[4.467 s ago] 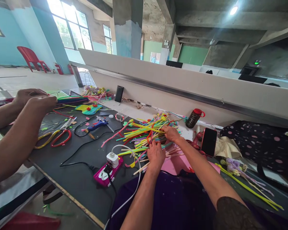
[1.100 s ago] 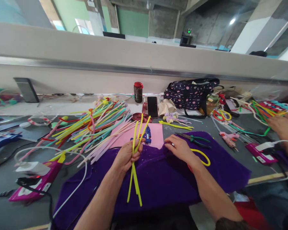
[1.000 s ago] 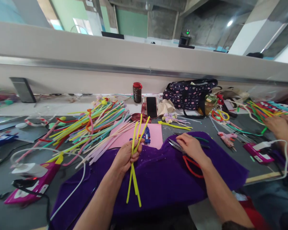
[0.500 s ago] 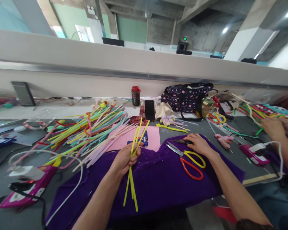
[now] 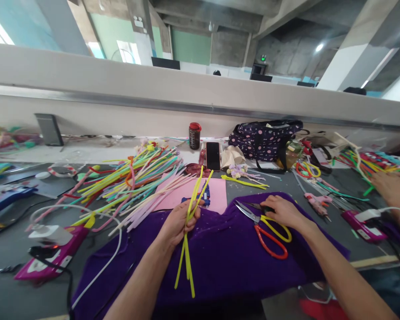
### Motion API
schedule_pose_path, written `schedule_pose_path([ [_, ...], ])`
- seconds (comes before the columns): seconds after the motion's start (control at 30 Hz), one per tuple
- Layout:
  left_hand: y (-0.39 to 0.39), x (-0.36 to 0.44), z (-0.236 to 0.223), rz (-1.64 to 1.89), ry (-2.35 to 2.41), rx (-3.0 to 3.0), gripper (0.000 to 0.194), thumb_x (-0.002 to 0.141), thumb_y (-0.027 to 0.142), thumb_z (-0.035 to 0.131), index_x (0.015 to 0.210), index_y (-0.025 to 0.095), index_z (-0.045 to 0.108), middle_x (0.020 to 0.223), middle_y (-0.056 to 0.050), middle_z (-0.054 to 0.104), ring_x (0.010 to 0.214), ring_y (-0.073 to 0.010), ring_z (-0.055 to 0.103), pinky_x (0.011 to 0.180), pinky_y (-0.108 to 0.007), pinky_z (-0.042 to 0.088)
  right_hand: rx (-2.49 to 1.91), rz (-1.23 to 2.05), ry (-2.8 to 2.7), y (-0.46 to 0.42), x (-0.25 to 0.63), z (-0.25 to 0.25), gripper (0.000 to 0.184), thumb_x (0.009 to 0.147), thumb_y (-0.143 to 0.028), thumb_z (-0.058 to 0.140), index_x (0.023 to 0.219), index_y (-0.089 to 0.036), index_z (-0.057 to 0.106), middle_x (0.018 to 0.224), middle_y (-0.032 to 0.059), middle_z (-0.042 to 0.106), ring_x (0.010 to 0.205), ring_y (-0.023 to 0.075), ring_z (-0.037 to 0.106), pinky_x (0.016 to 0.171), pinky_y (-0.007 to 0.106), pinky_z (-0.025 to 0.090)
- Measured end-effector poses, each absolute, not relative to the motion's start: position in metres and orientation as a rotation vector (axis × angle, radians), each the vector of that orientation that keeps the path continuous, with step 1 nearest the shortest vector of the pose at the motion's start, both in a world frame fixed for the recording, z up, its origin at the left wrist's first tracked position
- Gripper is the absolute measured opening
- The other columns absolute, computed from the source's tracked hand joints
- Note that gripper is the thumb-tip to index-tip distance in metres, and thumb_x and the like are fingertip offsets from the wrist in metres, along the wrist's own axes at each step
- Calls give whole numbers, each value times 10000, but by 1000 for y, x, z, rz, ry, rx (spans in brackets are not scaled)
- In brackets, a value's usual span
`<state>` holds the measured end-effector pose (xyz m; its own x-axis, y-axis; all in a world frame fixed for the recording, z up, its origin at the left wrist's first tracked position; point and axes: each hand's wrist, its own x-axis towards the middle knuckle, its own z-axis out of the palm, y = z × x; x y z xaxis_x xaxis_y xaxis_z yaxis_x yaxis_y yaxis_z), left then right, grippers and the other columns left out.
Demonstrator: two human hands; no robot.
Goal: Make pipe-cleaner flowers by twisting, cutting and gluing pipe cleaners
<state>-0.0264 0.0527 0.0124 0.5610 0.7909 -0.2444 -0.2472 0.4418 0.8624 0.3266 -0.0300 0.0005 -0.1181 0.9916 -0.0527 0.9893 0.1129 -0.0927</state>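
Observation:
My left hand (image 5: 177, 222) is closed round a few yellow-green pipe cleaners (image 5: 187, 240), which stick out above and below the fist over a purple cloth (image 5: 226, 262). My right hand (image 5: 284, 212) rests on the cloth, fingers curled over a dark tool with green handles (image 5: 262, 207) beside scissors (image 5: 268, 229) with one red and one yellow loop. A big pile of coloured pipe cleaners (image 5: 130, 182) lies to the left. A pink sheet (image 5: 216, 195) lies behind the cloth.
A pink power strip with a white charger (image 5: 50, 244) and cables sits at the left. A red-capped bottle (image 5: 194, 135), a phone (image 5: 213, 155) and a dotted bag (image 5: 265, 140) stand at the back. Another person's hand (image 5: 391, 186), a glue gun (image 5: 315, 202) and another power strip (image 5: 363, 220) are at the right.
My left hand lifted yellow-green pipe cleaners out of the pile and holds them over the cloth. My right hand uncovered the scissors and moved right onto the green-handled tool. The view turned right.

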Motion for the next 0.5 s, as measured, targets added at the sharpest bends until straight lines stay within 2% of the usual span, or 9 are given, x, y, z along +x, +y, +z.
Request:
schedule_pose_path([
  [0.17,48,-27,15,692,704,903,304,761,357,544,952,121,543,574,35,503,319,2,278,273,-123,160,-1977,166,-2092,-21,295,12,342,734,-295,530,1057,-223,614,1009,82,579,895,211,536,779,310,397],
  [0.2,47,-27,15,684,703,914,306,762,358,541,957,123,544,570,35,507,314,1,277,271,-124,159,-1887,254,-1984,-16,279,15,345,754,-316,512,1075,-227,600,999,73,583,832,189,552,734,296,415],
  [0.27,45,-25,15,664,703,941,310,767,365,532,965,127,546,559,35,514,301,-1,274,266,-127,160,-1652,595,-1745,-3,240,21,364,756,-366,525,1079,-208,583,842,44,605,654,139,554,591,248,430],
  [0.37,43,-23,13,605,699,1000,325,783,391,501,961,124,551,533,30,525,277,-5,269,258,-135,153,-1329,1205,-1406,25,182,25,423,759,-436,514,1084,-167,556,553,-26,517,390,74,422,344,178,289],
  [0.43,42,-23,12,563,697,1030,335,788,406,485,952,122,553,521,23,533,266,-10,276,253,-138,144,-1137,1335,-1220,43,158,25,392,737,-455,542,956,-134,596,474,-60,434,324,38,320,298,157,204],
  [0.5,40,-23,12,540,696,1038,343,786,413,483,953,122,552,521,17,541,264,-14,292,252,-136,147,-1053,1367,-1097,55,146,22,344,704,-437,589,836,-120,609,456,-69,410,313,21,294,284,144,181],
])
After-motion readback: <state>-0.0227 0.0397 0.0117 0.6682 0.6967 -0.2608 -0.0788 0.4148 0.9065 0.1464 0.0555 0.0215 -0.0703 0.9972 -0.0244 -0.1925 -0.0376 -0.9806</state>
